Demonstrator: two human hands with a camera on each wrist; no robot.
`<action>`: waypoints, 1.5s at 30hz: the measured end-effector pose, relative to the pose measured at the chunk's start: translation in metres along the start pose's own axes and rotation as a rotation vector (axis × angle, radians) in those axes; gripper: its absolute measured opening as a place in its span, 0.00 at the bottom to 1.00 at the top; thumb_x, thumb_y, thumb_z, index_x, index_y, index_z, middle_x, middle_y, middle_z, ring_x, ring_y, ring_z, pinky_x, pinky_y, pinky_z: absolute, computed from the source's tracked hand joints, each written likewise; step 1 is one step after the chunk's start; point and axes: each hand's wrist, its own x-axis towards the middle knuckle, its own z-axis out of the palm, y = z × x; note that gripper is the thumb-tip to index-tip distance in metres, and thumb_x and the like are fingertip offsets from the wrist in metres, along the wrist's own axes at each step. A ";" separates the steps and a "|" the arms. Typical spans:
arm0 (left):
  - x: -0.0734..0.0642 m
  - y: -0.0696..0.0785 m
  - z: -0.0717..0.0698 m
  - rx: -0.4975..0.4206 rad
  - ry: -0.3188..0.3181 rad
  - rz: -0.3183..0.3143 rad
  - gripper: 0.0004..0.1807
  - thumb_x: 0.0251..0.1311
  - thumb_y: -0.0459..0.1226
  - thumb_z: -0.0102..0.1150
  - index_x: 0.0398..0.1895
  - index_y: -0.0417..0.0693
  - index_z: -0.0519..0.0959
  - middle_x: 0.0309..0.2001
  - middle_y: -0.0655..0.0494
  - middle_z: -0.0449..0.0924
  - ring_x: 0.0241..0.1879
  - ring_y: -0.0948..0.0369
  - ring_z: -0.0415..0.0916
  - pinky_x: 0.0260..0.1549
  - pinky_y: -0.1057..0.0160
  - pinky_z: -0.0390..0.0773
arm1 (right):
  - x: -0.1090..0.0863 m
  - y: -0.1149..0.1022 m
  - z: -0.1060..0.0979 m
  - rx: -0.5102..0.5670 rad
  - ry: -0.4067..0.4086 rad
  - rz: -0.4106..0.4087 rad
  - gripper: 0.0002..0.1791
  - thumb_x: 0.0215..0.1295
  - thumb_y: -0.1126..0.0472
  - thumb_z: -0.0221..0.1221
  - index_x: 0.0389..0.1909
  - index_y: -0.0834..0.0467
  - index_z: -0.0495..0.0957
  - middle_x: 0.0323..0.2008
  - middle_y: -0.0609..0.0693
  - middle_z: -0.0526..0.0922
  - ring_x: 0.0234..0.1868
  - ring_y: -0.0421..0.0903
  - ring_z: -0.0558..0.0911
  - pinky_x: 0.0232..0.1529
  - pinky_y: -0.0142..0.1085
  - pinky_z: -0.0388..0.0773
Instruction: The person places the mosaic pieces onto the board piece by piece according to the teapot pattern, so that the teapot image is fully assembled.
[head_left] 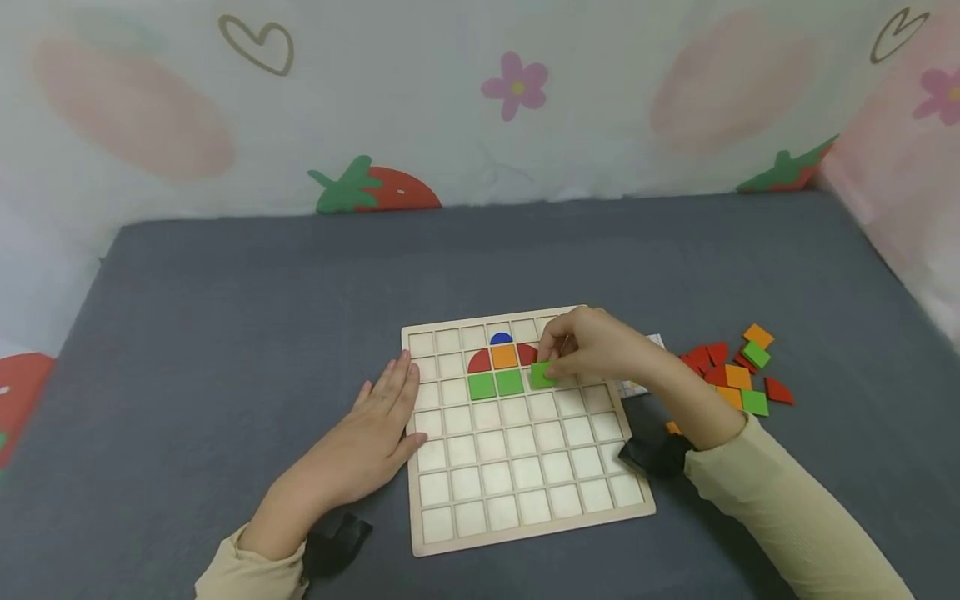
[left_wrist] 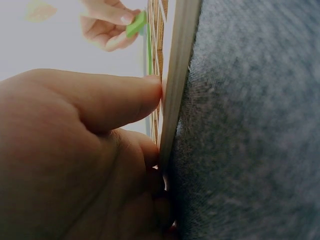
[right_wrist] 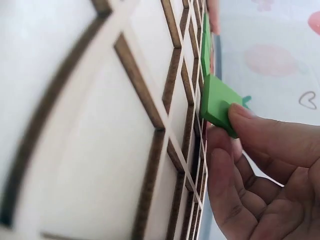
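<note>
A wooden grid board (head_left: 528, 532) lies on the grey cloth. My right hand (head_left: 600, 346) pinches a green square tile (right_wrist: 219, 102) between thumb and fingers, tilted over a cell in the third row. Left of it two green tiles (head_left: 496, 384) sit side by side in that row. Above them an orange square (head_left: 504, 357) is flanked by a red quarter-round piece (head_left: 479, 361) and another red piece (head_left: 527, 354). A blue half-round piece (head_left: 501, 338) tops the orange square. My left hand (head_left: 371, 433) rests along the board's left edge, fingers extended, thumb touching the frame.
Loose red, orange and green pieces (head_left: 737, 377) lie in a pile right of the board. A printed card (head_left: 633, 389) sits partly hidden under my right forearm. Black wrist devices (head_left: 337, 546) are on both wrists. A patterned curtain (head_left: 585, 142) stands behind the table.
</note>
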 end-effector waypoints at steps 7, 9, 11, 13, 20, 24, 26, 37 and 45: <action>-0.001 0.000 -0.001 -0.003 0.005 -0.002 0.39 0.69 0.42 0.48 0.72 0.32 0.41 0.74 0.39 0.33 0.72 0.46 0.34 0.65 0.41 0.45 | 0.003 -0.001 0.002 -0.050 -0.002 -0.013 0.04 0.54 0.71 0.65 0.29 0.61 0.81 0.25 0.46 0.81 0.28 0.42 0.78 0.35 0.36 0.76; -0.001 0.001 -0.002 -0.007 0.003 -0.001 0.39 0.69 0.41 0.48 0.72 0.31 0.41 0.74 0.39 0.33 0.72 0.46 0.34 0.65 0.41 0.44 | 0.003 -0.002 0.003 -0.056 0.002 -0.020 0.03 0.54 0.70 0.65 0.28 0.61 0.81 0.25 0.46 0.81 0.28 0.41 0.78 0.35 0.36 0.76; -0.001 0.001 -0.003 -0.010 0.002 -0.001 0.39 0.69 0.41 0.48 0.72 0.31 0.41 0.74 0.39 0.33 0.72 0.45 0.33 0.65 0.41 0.44 | 0.004 -0.003 0.004 -0.055 0.005 -0.025 0.04 0.54 0.71 0.66 0.28 0.61 0.81 0.25 0.46 0.81 0.28 0.41 0.79 0.34 0.36 0.77; -0.001 0.001 -0.003 -0.011 0.002 -0.002 0.39 0.69 0.41 0.48 0.72 0.31 0.41 0.74 0.39 0.33 0.72 0.45 0.33 0.65 0.41 0.44 | 0.004 -0.004 0.004 -0.060 0.007 -0.031 0.04 0.53 0.70 0.66 0.28 0.61 0.82 0.25 0.46 0.81 0.28 0.41 0.79 0.34 0.36 0.77; -0.002 0.001 -0.003 -0.014 0.004 -0.002 0.39 0.69 0.41 0.47 0.72 0.31 0.41 0.74 0.39 0.33 0.72 0.46 0.34 0.65 0.41 0.44 | 0.005 -0.004 0.006 -0.063 0.013 -0.031 0.04 0.53 0.70 0.67 0.28 0.60 0.82 0.25 0.45 0.81 0.28 0.41 0.79 0.34 0.35 0.77; -0.002 0.002 -0.004 -0.019 0.005 -0.004 0.39 0.69 0.41 0.48 0.72 0.31 0.41 0.74 0.39 0.33 0.72 0.45 0.34 0.66 0.41 0.44 | 0.005 -0.005 0.007 -0.069 0.017 -0.053 0.04 0.52 0.71 0.67 0.28 0.61 0.82 0.25 0.46 0.82 0.28 0.40 0.79 0.34 0.35 0.77; -0.003 0.001 -0.003 -0.018 0.004 -0.006 0.39 0.69 0.41 0.48 0.72 0.31 0.42 0.74 0.40 0.33 0.72 0.45 0.34 0.66 0.41 0.44 | 0.005 -0.005 0.008 -0.084 0.021 -0.058 0.04 0.52 0.71 0.67 0.28 0.61 0.82 0.25 0.46 0.82 0.28 0.40 0.79 0.34 0.34 0.77; -0.001 0.002 -0.002 -0.018 0.002 -0.006 0.39 0.69 0.41 0.48 0.72 0.31 0.41 0.74 0.40 0.33 0.72 0.46 0.33 0.66 0.41 0.44 | 0.003 -0.007 0.008 -0.092 0.063 -0.033 0.04 0.51 0.69 0.68 0.28 0.61 0.83 0.26 0.46 0.83 0.28 0.40 0.80 0.35 0.35 0.77; -0.001 0.003 -0.003 -0.016 0.001 -0.004 0.39 0.69 0.41 0.48 0.72 0.31 0.41 0.74 0.39 0.33 0.72 0.46 0.34 0.65 0.41 0.44 | -0.009 -0.002 -0.007 -0.041 0.109 0.020 0.04 0.54 0.68 0.67 0.31 0.61 0.83 0.28 0.47 0.83 0.29 0.43 0.80 0.33 0.36 0.77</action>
